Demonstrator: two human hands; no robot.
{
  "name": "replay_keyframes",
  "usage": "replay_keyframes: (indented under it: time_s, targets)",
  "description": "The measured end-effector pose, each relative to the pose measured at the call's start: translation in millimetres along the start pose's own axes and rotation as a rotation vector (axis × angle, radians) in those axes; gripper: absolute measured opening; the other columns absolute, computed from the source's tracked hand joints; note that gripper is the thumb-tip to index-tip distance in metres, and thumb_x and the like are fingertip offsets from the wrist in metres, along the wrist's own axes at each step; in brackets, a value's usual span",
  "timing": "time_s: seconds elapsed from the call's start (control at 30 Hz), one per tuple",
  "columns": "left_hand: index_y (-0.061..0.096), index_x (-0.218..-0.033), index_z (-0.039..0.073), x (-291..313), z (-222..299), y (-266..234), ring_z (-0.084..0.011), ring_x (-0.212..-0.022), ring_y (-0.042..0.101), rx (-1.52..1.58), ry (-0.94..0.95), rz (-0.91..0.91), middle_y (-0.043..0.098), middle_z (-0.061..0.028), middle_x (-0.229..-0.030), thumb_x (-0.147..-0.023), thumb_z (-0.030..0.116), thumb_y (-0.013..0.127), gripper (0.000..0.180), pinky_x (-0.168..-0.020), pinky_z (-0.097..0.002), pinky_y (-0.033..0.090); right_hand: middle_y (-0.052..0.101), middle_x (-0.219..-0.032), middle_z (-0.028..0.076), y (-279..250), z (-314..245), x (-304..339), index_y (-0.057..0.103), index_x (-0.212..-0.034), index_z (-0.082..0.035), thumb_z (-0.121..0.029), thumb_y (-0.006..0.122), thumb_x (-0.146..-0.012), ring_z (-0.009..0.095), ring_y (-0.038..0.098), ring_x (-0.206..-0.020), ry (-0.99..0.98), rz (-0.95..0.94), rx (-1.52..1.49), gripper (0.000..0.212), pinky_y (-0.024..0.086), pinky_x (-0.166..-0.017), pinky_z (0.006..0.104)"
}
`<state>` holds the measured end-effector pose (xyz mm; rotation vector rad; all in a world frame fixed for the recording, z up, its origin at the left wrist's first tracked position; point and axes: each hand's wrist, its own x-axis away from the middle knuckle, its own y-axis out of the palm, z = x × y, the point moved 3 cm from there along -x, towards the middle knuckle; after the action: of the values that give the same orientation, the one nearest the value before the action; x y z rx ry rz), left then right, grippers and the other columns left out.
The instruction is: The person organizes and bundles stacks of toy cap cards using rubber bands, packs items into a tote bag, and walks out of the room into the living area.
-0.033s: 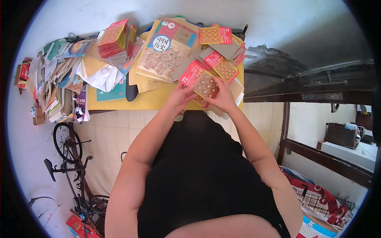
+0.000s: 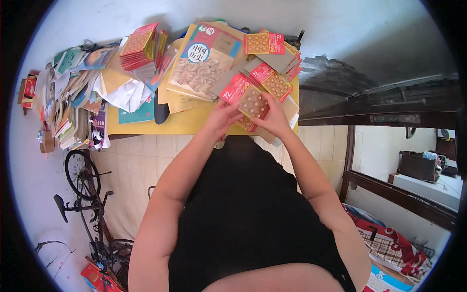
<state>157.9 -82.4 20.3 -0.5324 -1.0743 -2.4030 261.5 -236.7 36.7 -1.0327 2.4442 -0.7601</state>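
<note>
Near the table's front edge, I hold a flat red-and-gold card pack [image 2: 253,102] with rows of small round pieces, tilted between both hands. My left hand [image 2: 222,118] grips its lower left side, fingers curled at the edge. My right hand [image 2: 274,119] holds the right side, thumb near the bottom corner and fingers along the edge. Part of another red pack [image 2: 245,125] shows just below, between my hands. A similar pack [image 2: 278,86] lies right behind, and one more [image 2: 264,44] lies farther back on a pile. Grey card [image 2: 224,82] shows beside the held pack.
A thick textbook [image 2: 204,68] lies on brown envelopes left of my hands on the yellow table [image 2: 138,128]. Farther left are a stack of red packs [image 2: 138,47], white paper [image 2: 124,92] and heaped books [image 2: 73,107]. A bicycle [image 2: 90,194] stands at left; dark-framed glass [image 2: 404,160] is at right.
</note>
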Motion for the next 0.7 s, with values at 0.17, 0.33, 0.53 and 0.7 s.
replay_keyframes:
  time_s: [0.17,0.33,0.53,0.7]
  targets:
    - [0.043,-0.125,0.010,-6,11,14,-0.0263,-0.108,0.057,0.106,-0.002,-0.228,0.054,-0.0093,-0.121,-0.095,0.040,0.045,0.042,-0.089,-0.0427,0.048,0.046,-0.126,0.019,-9,-2,-3,0.041,-0.129,0.001,-0.025,0.076,-0.065,0.033,0.043,-0.120,0.081,-0.040,-0.139,0.077,0.035,-0.101,0.0393]
    - [0.041,-0.132,0.012,-6,15,16,-0.0277,-0.117,0.050,0.205,-0.047,-0.176,0.053,-0.0106,-0.124,-0.088,0.066,0.033,0.070,-0.096,-0.0495,0.041,0.043,-0.131,0.019,-6,3,3,0.045,-0.129,-0.001,-0.024,0.075,-0.068,0.030,0.041,-0.124,0.224,-0.135,-0.335,0.072,0.033,-0.103,0.0378]
    - [0.041,-0.132,0.008,-5,17,-1,-0.0284,-0.121,0.047,0.367,-0.140,-0.227,0.050,-0.0121,-0.130,-0.089,0.057,0.043,0.065,-0.102,-0.0491,0.034,0.043,-0.131,0.022,8,-11,6,0.046,-0.127,-0.002,-0.031,0.072,-0.066,0.036,0.042,-0.121,-0.101,-0.171,0.220,0.073,0.035,-0.102,0.0421]
    - [0.049,-0.122,0.004,4,23,-48,-0.0232,-0.106,0.058,0.093,-0.199,-0.019,0.059,-0.0115,-0.116,-0.089,0.035,0.053,0.045,-0.093,-0.0428,0.045,0.043,-0.130,0.022,18,-20,11,0.048,-0.126,-0.003,-0.032,0.071,-0.066,0.038,0.041,-0.120,-0.183,-0.258,0.138,0.070,0.034,-0.102,0.0428]
